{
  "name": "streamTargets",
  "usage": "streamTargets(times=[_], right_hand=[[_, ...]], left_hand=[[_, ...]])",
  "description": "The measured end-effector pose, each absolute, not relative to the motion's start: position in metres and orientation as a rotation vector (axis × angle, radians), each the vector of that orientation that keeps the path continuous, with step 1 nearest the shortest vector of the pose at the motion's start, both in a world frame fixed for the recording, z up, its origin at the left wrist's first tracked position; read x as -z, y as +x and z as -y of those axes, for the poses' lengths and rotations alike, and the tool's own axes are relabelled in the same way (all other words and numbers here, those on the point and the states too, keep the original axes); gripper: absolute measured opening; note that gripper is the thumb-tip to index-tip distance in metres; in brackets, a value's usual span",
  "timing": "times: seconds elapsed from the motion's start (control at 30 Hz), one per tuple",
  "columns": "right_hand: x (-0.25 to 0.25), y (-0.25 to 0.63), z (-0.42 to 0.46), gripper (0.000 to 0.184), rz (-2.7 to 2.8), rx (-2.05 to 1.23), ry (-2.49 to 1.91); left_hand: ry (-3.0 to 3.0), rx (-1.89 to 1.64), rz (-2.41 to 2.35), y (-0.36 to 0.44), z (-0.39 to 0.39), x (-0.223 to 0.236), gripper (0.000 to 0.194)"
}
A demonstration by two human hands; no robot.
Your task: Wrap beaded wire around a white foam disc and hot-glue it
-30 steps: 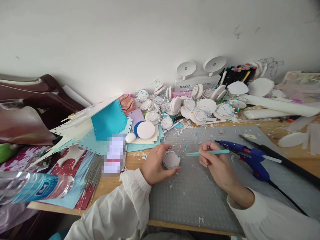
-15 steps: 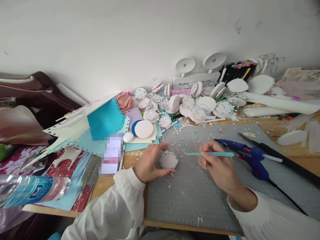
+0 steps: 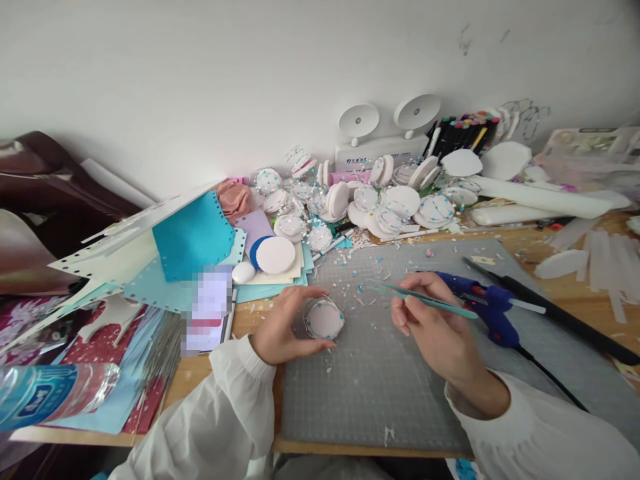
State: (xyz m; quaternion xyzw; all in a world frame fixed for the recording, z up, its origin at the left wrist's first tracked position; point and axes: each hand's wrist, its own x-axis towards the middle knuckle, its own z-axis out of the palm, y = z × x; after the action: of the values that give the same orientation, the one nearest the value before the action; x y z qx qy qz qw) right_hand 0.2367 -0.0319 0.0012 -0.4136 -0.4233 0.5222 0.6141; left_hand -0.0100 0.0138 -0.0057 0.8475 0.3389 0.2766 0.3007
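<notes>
My left hand (image 3: 280, 327) curves its thumb and forefinger round a small white disc (image 3: 324, 319), which lies on the grey cutting mat (image 3: 360, 400). Thin wire with blue beads circles the disc's edge. Teal tweezers (image 3: 425, 296) are held in my right hand (image 3: 425, 320), above the mat and to the right of the disc. Their tips point left and touch nothing that I can make out. Small blue and white scraps are scattered between the two hands.
A blue glue gun (image 3: 483, 300) and a long black tool (image 3: 550, 307) lie on the right. Many beaded white discs (image 3: 435, 210) are heaped along the back. On the left are a phone (image 3: 210, 310), coloured sheets (image 3: 193, 240) and a water bottle (image 3: 60, 393).
The tweezers have turned in my right hand, so that both arms now show, and their tips sit higher. My left hand stays round the disc. The whole view has shifted slightly.
</notes>
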Motion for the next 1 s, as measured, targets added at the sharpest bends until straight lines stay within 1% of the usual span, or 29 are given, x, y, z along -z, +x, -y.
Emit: streamTargets(times=[0.2, 0.33, 0.5, 0.67, 0.87, 1.0], right_hand=[[-0.005, 0.242, 0.033, 0.011, 0.979, -1.223, -0.950], [0.005, 0.239, 0.036, 0.015, 1.025, -1.331, -0.961], [0.018, 0.233, 0.045, 0.009, 1.154, -1.425, -0.962], [0.013, 0.229, 0.053, 0.007, 1.357, -1.268, -0.953], [0.007, 0.225, 0.056, 0.019, 1.515, -1.062, -0.909], [0.006, 0.221, 0.056, 0.021, 1.560, -0.987, -0.925]], left_hand=[[1.958, -0.927, -0.749, -0.013, -0.012, 0.012, 0.074], [1.737, -1.000, -0.717, -0.010, -0.009, 0.010, 0.070], [1.589, -1.093, -0.653, -0.006, -0.005, 0.010, 0.071], [1.705, -1.148, -0.680, -0.005, -0.002, 0.011, 0.077], [1.817, -1.302, -0.700, -0.003, 0.003, 0.015, 0.086], [1.841, -1.333, -0.725, 0.000, 0.007, 0.020, 0.086]])
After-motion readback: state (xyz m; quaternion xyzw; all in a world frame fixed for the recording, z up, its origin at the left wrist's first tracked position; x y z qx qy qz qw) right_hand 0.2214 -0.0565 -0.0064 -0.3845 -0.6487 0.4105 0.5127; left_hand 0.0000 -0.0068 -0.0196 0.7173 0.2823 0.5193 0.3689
